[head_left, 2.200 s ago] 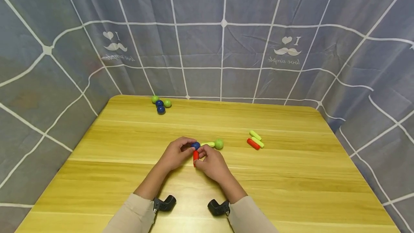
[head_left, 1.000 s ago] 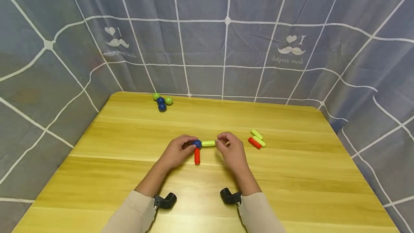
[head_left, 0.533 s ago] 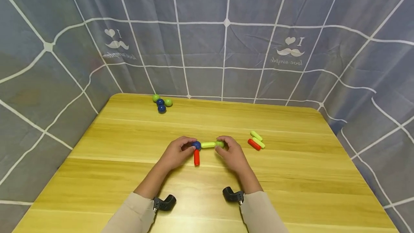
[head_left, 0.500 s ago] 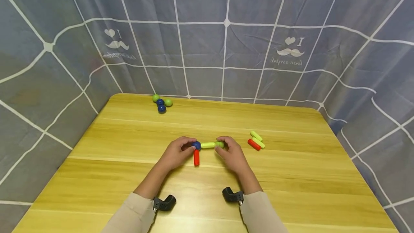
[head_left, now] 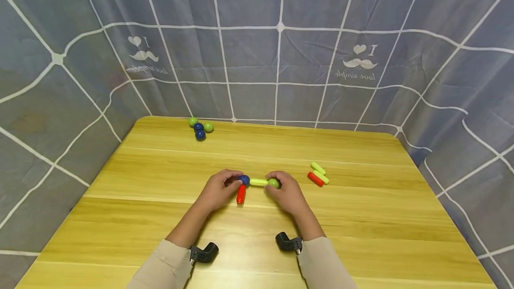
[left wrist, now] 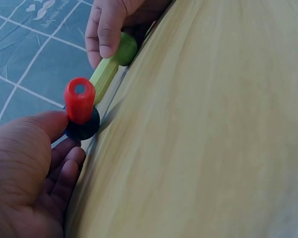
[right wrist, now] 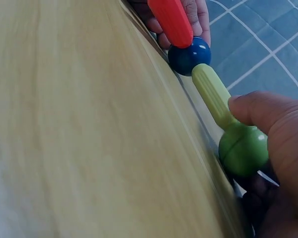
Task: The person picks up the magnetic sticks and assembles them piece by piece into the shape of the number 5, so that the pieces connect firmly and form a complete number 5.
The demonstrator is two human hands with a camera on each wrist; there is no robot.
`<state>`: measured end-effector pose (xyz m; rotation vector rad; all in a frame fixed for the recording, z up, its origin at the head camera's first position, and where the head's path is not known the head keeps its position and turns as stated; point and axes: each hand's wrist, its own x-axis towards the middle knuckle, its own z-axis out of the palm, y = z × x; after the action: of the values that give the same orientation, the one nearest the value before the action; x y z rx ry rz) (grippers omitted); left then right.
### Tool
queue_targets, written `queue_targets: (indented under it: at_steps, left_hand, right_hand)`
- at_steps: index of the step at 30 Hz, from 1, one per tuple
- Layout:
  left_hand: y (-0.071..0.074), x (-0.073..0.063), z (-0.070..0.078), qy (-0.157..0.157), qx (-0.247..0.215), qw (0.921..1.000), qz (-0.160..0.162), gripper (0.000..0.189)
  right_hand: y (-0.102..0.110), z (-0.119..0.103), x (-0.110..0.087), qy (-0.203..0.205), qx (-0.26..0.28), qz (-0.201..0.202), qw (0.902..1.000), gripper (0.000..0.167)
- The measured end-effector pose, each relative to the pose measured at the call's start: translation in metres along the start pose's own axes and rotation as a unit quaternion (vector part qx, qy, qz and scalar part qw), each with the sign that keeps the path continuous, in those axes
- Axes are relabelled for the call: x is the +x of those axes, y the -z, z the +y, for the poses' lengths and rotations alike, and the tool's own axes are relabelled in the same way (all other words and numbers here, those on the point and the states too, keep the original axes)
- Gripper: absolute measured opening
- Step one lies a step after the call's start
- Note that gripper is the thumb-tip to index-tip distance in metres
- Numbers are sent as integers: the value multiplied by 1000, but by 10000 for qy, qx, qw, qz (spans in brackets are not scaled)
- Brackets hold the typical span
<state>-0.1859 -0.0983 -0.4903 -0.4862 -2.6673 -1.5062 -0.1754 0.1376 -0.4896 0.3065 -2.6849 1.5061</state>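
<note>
My left hand (head_left: 218,189) pinches a glossy blue ball (right wrist: 189,56) between thumb and fingers. From that ball a red toy building rod (left wrist: 81,103) sticks out toward me, its round end hole facing the left wrist camera. A ribbed yellow-green building rod (head_left: 258,182) joins the blue ball to a green ball (right wrist: 243,149) with a groove around it. My right hand (head_left: 287,192) pinches this yellow-green rod at its green-ball end, thumb on the near side. Its palm lies around the green ball, and its lower fingers are partly hidden behind the ball in the right wrist view.
Loose green and blue balls (head_left: 200,135) sit in a cluster at the wooden table's (head_left: 357,217) back left. To the right of my right hand lie two yellow-green rods (head_left: 317,167) and a red rod (head_left: 315,179). A grey checked curtain (head_left: 257,57) encloses the table's far sides.
My right hand went from the red rod to the green ball, then its thumb and fingers shifted left onto the yellow-green rod's end. The red rod now leans further left; my left hand stays on the blue ball.
</note>
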Motion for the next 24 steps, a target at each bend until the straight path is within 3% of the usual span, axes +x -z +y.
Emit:
queue_targets:
  at_steps: [8,24]
  left_hand:
    - [-1,-1,1,72,26,10000,-58,23]
    - [-2,0,0,108,5,9999,116,19]
  right_hand:
    - [-3,-1,0,-34,-335,-74,9994,15]
    - [-2,-2,1,-89,-358,-85,9993,15]
